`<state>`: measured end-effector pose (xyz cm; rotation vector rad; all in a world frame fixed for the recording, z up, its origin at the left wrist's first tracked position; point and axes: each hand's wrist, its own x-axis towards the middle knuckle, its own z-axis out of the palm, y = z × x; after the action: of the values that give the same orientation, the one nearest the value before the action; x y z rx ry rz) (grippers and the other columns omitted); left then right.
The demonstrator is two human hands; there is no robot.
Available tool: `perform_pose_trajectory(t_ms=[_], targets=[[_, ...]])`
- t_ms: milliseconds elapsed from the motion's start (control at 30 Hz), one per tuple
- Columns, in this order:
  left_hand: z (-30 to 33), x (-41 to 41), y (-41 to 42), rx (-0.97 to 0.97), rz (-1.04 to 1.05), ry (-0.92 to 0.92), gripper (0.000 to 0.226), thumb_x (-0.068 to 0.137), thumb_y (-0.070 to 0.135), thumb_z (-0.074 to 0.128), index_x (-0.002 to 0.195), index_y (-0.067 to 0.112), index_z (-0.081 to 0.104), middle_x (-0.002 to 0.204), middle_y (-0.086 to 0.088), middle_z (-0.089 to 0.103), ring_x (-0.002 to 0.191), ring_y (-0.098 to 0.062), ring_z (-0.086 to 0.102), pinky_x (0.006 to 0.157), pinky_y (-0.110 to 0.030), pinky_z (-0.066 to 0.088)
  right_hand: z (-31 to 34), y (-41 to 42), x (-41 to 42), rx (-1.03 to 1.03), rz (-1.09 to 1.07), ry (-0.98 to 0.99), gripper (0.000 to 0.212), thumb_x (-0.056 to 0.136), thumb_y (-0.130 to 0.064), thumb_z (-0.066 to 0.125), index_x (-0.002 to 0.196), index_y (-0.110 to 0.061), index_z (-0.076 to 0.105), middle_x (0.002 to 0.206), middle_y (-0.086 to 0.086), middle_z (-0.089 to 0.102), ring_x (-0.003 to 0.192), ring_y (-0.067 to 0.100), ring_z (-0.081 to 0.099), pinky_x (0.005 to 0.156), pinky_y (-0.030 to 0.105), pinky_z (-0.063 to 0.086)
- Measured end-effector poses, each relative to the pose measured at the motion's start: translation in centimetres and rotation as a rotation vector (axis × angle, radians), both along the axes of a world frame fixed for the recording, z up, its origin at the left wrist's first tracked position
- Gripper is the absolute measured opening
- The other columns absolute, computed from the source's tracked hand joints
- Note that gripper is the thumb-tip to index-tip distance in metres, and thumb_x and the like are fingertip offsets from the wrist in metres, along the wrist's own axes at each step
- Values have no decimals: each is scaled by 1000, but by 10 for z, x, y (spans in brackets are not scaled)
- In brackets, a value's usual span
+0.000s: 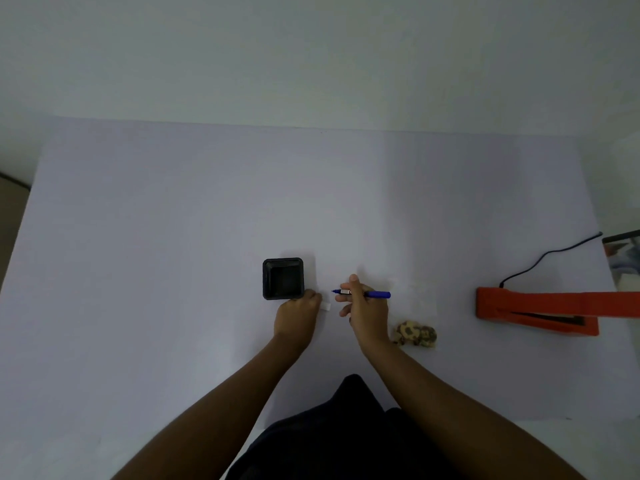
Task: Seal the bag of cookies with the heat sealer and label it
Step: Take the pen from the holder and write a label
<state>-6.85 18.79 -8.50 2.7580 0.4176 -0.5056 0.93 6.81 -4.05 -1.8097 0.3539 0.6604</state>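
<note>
My right hand (364, 306) holds a blue pen (375, 294) level above the table, tip pointing left. My left hand (298, 315) rests on the table just in front of a black square cup (283, 278), fingers pinching a small white label (325, 306) that sticks out to the right. The pen tip is a little above and right of the label. A clear bag of cookies (415, 335) lies on the table right of my right wrist. The orange heat sealer (540, 306) sits at the far right, its jaw slightly apart.
A black cable (547, 258) runs from the sealer's back end toward the table's right edge. A framed object (625, 258) lies at the right edge. The table (173, 237) is covered in pale lilac sheet. My dark clothing shows at the bottom.
</note>
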Motion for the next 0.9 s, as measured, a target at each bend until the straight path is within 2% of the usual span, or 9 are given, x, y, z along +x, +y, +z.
perform_pose_trajectory(t_ms=[300,400,500,600,633,733,833,900], targets=[[4,3,7,16,-84,69,22,91,5,60,113,11,60,104,-6,66,87,-23,68,78,-30,55,-10,2,1,-40,142,-105,26,99,-39,55,86,-26,73,79,-4,76,53,10,64,55,20,54],[8,3,5,-17,-84,76,15,90,6,62,104,12,64,98,-5,63,80,-21,67,70,-28,53,-15,6,-4,-57,241,-131,21,99,-38,56,86,-30,70,84,-3,76,63,14,68,64,25,56],[11,0,1,-37,-101,98,9,86,9,69,94,14,69,88,-4,64,69,-18,64,63,-27,51,-23,9,-12,-89,348,-190,23,99,-36,57,91,-20,72,81,1,74,72,14,69,71,27,57],[6,-7,-4,-32,-95,81,18,68,5,83,80,12,71,70,-2,65,51,-16,60,47,-27,51,-32,11,-21,-86,427,-215,20,99,-33,57,98,-19,71,85,-4,73,77,5,68,75,23,57],[3,-10,-7,-28,-94,64,22,64,4,84,81,11,72,68,-3,66,48,-17,60,44,-27,50,-36,10,-24,-88,448,-219,20,99,-33,57,99,-18,71,88,-3,73,79,5,69,77,23,58],[1,-17,-13,-28,-111,83,22,75,5,76,97,9,72,81,-4,70,58,-19,64,51,-29,53,-46,4,-30,-95,498,-226,19,99,-31,57,100,-18,69,90,-1,73,82,7,69,80,27,58],[5,-19,-16,-36,-127,104,14,76,13,79,87,14,72,77,0,69,56,-15,63,50,-25,51,-52,-4,-30,-89,554,-250,15,99,-29,57,99,-19,69,89,-3,72,82,5,68,79,26,58],[9,-20,-17,-19,-140,146,10,85,10,69,94,12,70,86,-2,69,66,-18,66,58,-27,50,-54,-8,-29,-74,581,-263,13,98,-27,59,97,-19,69,87,-4,72,81,5,68,78,25,58]])
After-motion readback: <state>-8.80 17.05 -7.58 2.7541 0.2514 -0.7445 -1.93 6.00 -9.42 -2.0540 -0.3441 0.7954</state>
